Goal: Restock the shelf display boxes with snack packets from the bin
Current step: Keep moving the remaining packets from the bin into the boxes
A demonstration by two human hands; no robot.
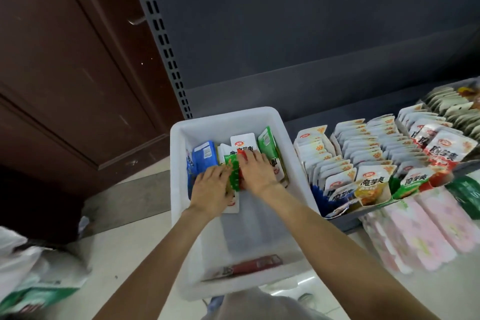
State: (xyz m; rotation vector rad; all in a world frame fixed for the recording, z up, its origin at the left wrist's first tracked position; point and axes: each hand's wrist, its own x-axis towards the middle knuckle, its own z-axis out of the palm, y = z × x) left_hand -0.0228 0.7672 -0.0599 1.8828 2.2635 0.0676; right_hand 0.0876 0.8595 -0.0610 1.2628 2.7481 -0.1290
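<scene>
White plastic bin (pixel 179 189): your left hand (pixel 211 191) and right hand (pixel 257 170) rest on green and red snack packets (pixel 235 170) standing inside. Blue packets (pixel 204 156) at left. Shelf (pixel 345 218) at right: display boxes (pixel 374 196) packed with upright packets.

"魔芋爽" on yellow shelf packet (pixel 372 181)

Pkts (pixel 235 161) in bin (pixel 291 153) (far end); display boxes (pixel 374 163) right.
</scene>
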